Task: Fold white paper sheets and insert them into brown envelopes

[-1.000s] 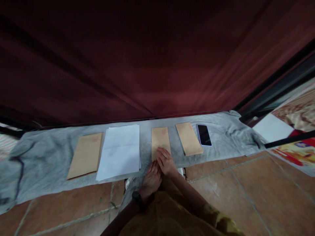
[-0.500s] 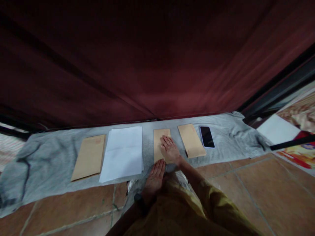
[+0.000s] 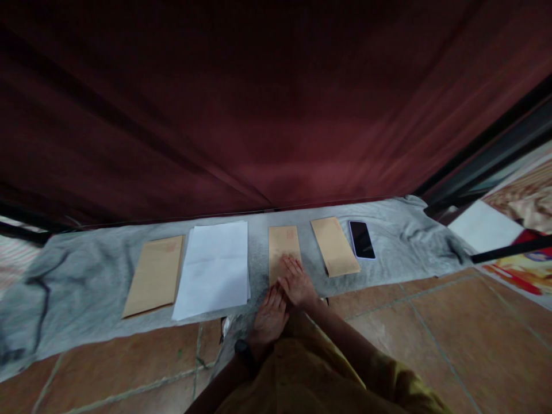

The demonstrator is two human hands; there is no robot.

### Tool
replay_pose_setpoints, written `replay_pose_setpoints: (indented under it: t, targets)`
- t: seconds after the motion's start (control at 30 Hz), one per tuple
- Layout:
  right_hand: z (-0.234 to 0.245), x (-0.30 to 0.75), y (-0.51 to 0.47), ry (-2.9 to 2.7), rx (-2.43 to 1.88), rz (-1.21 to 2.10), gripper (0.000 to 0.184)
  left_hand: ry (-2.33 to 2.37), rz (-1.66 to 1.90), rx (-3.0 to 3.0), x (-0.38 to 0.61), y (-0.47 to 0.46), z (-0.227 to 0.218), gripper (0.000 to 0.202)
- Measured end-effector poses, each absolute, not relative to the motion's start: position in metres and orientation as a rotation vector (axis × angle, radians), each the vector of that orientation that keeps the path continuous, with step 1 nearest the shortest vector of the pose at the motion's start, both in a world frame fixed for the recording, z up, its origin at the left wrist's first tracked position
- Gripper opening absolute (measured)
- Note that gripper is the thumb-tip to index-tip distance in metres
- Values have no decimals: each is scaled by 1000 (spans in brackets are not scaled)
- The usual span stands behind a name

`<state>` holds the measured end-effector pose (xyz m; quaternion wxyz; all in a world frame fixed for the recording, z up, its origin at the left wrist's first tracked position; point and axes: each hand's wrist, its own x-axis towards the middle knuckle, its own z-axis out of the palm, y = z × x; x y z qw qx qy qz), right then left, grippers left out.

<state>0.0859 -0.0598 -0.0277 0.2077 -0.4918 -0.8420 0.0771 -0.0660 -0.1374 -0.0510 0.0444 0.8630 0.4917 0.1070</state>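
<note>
A person's two bare hands are meeting at the lower centre of the frame over a slim brown envelope (image 3: 281, 244), which is lying upright on a grey cloth (image 3: 259, 247). The right hand (image 3: 297, 283) is resting flat, fingers close together, covering the envelope's lower right part and hiding its bottom corner there. The left hand (image 3: 269, 317) is also lying flattened, fingers together, its tips reaching the envelope's lower end; whether they are touching paper or cloth, I cannot tell. A faint reddish mark is showing near the envelope's top, too blurred to read. Left of centre, white sheets (image 3: 213, 270) are lying in an uneven pile, and farther left brown envelopes (image 3: 154, 276) are overlapping, their number unclear. Right of centre, another brown envelope (image 3: 335, 246) is slanting beside a dark-screened phone (image 3: 362, 240). Deep red fabric (image 3: 276, 115) is filling the upper frame, its folds sinking into shadow. At the right edge, a colourful printed item (image 3: 524, 273) is being cut off by the frame.
</note>
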Motion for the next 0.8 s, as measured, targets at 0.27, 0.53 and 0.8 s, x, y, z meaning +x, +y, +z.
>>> replay_pose_setpoints:
  t: [0.27,0.53,0.8]
  targets:
    - [-37,95,-122,-2380,-1361,260,59,1629,438,2583,-63,-142,-52,77]
    - [-37,118,-122,-2388,-1396,137,61,1732,375,2597,-77,-144,-38,72]
    - [-39,135,-126,-2400,-1437,115,61,1712,368,2609,-83,-143,-36,71]
